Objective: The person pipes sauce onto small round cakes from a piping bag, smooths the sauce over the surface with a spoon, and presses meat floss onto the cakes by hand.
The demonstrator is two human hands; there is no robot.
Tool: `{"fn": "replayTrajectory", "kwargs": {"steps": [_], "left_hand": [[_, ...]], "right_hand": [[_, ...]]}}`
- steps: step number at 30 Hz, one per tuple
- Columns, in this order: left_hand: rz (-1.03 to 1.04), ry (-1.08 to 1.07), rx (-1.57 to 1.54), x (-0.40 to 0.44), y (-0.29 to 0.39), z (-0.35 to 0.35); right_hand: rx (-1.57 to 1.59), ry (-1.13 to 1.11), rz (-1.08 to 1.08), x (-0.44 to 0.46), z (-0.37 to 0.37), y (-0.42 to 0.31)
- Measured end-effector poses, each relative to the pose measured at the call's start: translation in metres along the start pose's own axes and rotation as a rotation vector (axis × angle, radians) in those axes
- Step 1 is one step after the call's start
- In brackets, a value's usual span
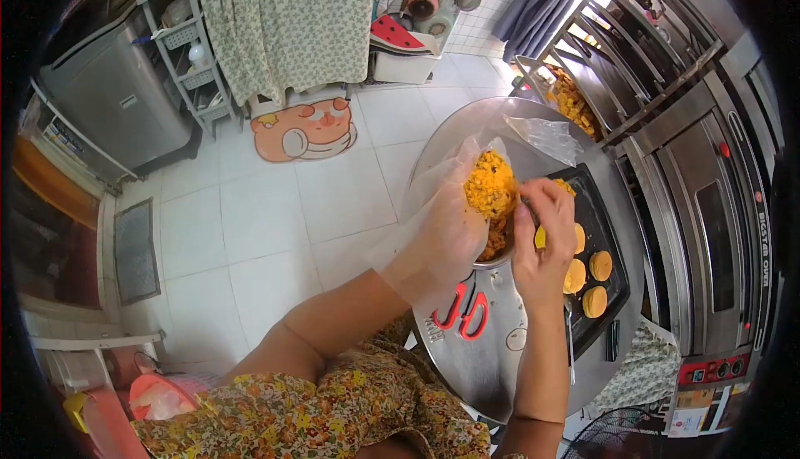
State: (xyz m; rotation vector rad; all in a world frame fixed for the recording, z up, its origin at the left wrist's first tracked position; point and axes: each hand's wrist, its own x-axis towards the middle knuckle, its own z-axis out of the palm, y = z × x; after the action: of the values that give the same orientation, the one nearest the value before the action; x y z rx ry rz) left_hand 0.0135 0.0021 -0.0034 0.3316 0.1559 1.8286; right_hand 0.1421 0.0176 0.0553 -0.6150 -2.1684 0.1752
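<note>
My left hand (446, 230), in a clear plastic glove, holds a clump of orange-yellow crumbly food (490, 185) above a metal bowl (498, 260) with browner filling inside. Close to the clump's right side is my bare right hand (542, 238), its thumb and fingertips bent toward each other; whether anything is between them is too small to tell. Just right of that hand, a black tray (617, 230) bears several round pale-yellow cakes (600, 265). Red-handled scissors (463, 312) lie near the bowl on the round metal table (492, 367).
A plastic bag (546, 138) lies at the table's far edge. To the right stand a steel oven (708, 217) and a tray rack (617, 50). A pig-shaped mat (304, 130) is on the tiled floor. A pink basket (167, 392) stands at lower left.
</note>
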Motion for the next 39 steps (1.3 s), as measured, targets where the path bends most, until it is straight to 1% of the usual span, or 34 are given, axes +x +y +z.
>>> {"fn": "replayTrajectory", "kwargs": {"steps": [2, 3, 4, 6, 7, 8, 10, 11, 13, 14, 15, 16, 18, 19, 21, 22, 25, 27, 28, 30, 31, 33, 35, 38, 39], "left_hand": [[0.074, -0.029, 0.295, -0.002, -0.003, -0.010], [0.115, -0.051, 0.428, -0.006, -0.003, -0.010], [0.155, -0.101, 0.531, -0.019, 0.003, 0.003], [0.138, -0.140, 0.611, -0.023, 0.007, 0.011], [0.082, -0.123, 0.590, -0.020, 0.007, 0.011], [0.027, -0.104, 0.569, -0.018, 0.008, 0.011], [0.071, -0.092, 1.028, -0.022, 0.018, 0.016], [0.098, -0.083, 1.256, -0.024, 0.024, 0.016], [0.288, -0.311, 1.533, -0.028, 0.033, -0.008], [0.268, -0.311, 1.445, -0.028, 0.031, -0.015], [0.249, -0.310, 1.358, -0.028, 0.033, -0.012], [0.114, -0.194, 1.050, -0.031, 0.034, -0.002], [0.081, -0.160, 0.953, -0.030, 0.037, 0.002], [0.179, -0.241, 1.165, -0.029, 0.041, -0.004], [0.247, -0.286, 1.263, -0.028, 0.040, -0.005], [0.213, -0.250, 1.153, -0.028, 0.034, -0.001], [0.004, -0.095, 0.922, -0.027, 0.038, 0.025], [-0.117, -0.102, 0.970, -0.023, 0.048, 0.043], [-0.149, -0.168, 1.081, -0.022, 0.054, 0.046], [-0.140, -0.200, 1.240, -0.026, 0.060, 0.059], [-0.100, -0.164, 1.289, -0.032, 0.062, 0.068], [-0.057, -0.043, 1.100, -0.032, 0.057, 0.065], [-0.041, 0.110, 0.616, -0.024, 0.043, 0.048], [-0.122, 0.149, 0.658, -0.024, 0.043, 0.047], [0.072, -0.025, 1.000, -0.025, 0.044, 0.030]], "right_hand": [[0.149, -0.013, 0.150, 0.010, 0.000, -0.007], [0.226, -0.125, 0.278, 0.012, -0.002, -0.010], [0.199, -0.169, 0.268, 0.013, -0.002, -0.009], [0.142, -0.254, 0.252, 0.015, 0.001, -0.001], [0.186, -0.283, 0.261, 0.012, 0.005, 0.007], [0.272, -0.308, 0.344, 0.012, 0.004, 0.009], [0.453, -0.360, 0.504, 0.014, 0.004, 0.012], [0.530, -0.350, 0.541, 0.013, 0.005, 0.021], [0.879, -0.236, 0.791, 0.010, 0.003, 0.029], [1.052, -0.174, 0.913, 0.008, 0.002, 0.035], [1.200, -0.170, 0.947, 0.008, -0.001, 0.043], [1.291, -0.137, 0.959, 0.006, -0.003, 0.046], [1.475, -0.071, 0.979, 0.005, -0.008, 0.046], [1.512, -0.056, 0.977, 0.004, -0.008, 0.047], [1.584, -0.025, 0.975, 0.003, -0.008, 0.050], [1.561, -0.031, 0.969, 0.003, -0.008, 0.050], [1.498, -0.068, 0.952, 0.002, -0.005, 0.048], [1.463, -0.115, 0.943, 0.001, -0.001, 0.047], [1.471, -0.087, 0.951, 0.001, 0.000, 0.047], [1.488, -0.040, 0.966, -0.001, 0.006, 0.050], [1.507, -0.038, 0.955, 0.000, 0.004, 0.049], [1.548, -0.034, 0.935, 0.004, -0.003, 0.048], [1.589, -0.017, 0.909, 0.005, -0.005, 0.050], [1.594, 0.007, 0.863, 0.009, -0.008, 0.049], [1.585, 0.013, 0.841, 0.010, -0.008, 0.048]]}}
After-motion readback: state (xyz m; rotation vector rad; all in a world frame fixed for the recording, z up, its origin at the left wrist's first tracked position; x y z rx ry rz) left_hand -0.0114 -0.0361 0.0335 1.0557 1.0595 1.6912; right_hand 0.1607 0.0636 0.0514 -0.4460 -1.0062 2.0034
